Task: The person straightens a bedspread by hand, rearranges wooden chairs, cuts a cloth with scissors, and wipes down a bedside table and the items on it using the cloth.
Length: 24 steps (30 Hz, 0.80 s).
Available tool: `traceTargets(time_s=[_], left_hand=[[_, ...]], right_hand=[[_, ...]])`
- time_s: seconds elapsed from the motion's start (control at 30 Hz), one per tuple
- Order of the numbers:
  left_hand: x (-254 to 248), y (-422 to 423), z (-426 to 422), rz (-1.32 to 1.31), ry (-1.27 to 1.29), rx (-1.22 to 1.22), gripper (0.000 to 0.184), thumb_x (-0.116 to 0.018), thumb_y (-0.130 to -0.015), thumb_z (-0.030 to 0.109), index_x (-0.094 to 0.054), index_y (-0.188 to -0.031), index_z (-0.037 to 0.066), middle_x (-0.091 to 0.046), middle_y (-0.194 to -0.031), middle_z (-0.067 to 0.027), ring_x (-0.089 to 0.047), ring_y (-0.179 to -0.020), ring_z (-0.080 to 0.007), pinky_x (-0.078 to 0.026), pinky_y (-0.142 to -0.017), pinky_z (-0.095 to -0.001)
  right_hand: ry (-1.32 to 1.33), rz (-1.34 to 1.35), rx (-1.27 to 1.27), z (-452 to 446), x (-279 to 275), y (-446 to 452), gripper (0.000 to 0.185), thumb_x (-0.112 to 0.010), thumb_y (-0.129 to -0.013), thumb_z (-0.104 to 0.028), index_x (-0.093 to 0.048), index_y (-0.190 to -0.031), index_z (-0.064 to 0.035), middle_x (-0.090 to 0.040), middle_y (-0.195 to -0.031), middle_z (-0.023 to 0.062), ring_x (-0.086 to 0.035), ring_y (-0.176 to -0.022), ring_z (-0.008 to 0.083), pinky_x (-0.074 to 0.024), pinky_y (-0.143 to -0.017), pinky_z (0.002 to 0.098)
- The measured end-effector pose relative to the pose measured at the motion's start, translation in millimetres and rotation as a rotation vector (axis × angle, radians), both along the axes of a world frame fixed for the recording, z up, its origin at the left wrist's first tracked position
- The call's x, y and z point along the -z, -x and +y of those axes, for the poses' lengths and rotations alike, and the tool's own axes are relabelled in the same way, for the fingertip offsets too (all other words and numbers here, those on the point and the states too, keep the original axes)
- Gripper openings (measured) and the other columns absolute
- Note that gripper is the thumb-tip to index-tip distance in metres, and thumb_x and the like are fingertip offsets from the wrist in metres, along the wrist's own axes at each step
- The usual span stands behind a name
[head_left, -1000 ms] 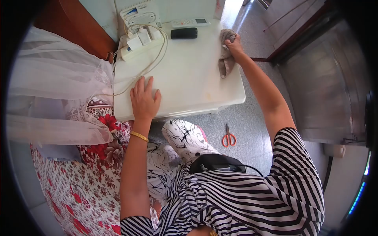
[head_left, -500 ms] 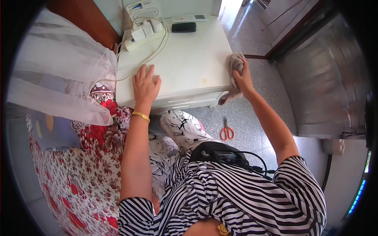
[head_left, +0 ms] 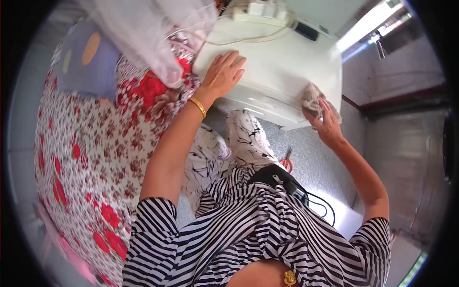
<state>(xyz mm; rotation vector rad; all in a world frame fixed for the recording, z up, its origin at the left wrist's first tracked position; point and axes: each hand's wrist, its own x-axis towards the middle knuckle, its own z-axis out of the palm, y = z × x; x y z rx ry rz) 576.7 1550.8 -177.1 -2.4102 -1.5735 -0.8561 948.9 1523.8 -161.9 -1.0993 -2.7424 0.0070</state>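
Observation:
My left hand [head_left: 224, 74] lies flat near the front left edge of a white cabinet [head_left: 272, 67], its fingers stretched over the top and nothing in them. A crumpled beige cloth [head_left: 313, 94] is under my right hand [head_left: 327, 122] at the cabinet's front right corner. The fingers of that hand curl over the cloth, which lies partly on the top and partly hangs at the edge. How far the fingers close beneath it is hidden.
A white power strip [head_left: 260, 16] with plugs and cables and a black case [head_left: 306, 31] sit at the cabinet's back. Orange-handled scissors [head_left: 287, 163] lie on the grey floor. To the left is a bed with a floral cover [head_left: 114, 143] and a sheer white curtain [head_left: 138, 38].
The view has swung to the left. My right hand has brought the cloth from the cabinet's right side onto its front right corner. The left hand still rests on the top.

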Motion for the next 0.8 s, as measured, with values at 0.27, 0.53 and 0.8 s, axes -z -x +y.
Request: traceTargets(time_s=[0.27,0.53,0.8], left_hand=[[9,62,-36,-0.055,0.255,-0.150,0.058,-0.048,-0.081,0.003,-0.031,-0.136,0.011,-0.025,-0.144,-0.0065,-0.020,-0.134,-0.0225,-0.019,-0.105,-0.0517],[12,54,-35,-0.051,0.261,-0.210,0.066,-0.049,-0.076,-0.001,-0.030,-0.136,0.015,-0.023,-0.145,-0.0044,-0.018,-0.135,-0.0217,-0.019,-0.104,-0.0538],[3,52,-38,0.082,0.365,-0.260,0.081,-0.065,-0.071,0.004,-0.022,-0.139,0.016,-0.015,-0.147,-0.0030,-0.014,-0.136,-0.0235,-0.021,-0.103,-0.0576]], right_hand=[[-0.280,-0.370,-0.372,14,54,179,0.051,-0.048,-0.080,-0.012,-0.040,-0.130,-0.0179,-0.041,-0.130,0.0049,-0.043,-0.112,0.0220,-0.0327,-0.099,0.0363],[-0.535,-0.097,-0.305,15,93,279,0.044,-0.049,-0.080,-0.019,-0.047,-0.122,-0.0088,-0.051,-0.115,0.0075,-0.045,-0.108,0.0220,-0.0351,-0.089,0.0354],[-0.652,-0.181,-0.327,11,74,184,0.044,-0.049,-0.079,-0.020,-0.047,-0.122,-0.0111,-0.049,-0.118,0.0075,-0.043,-0.108,0.0189,-0.0397,-0.080,0.0300]])
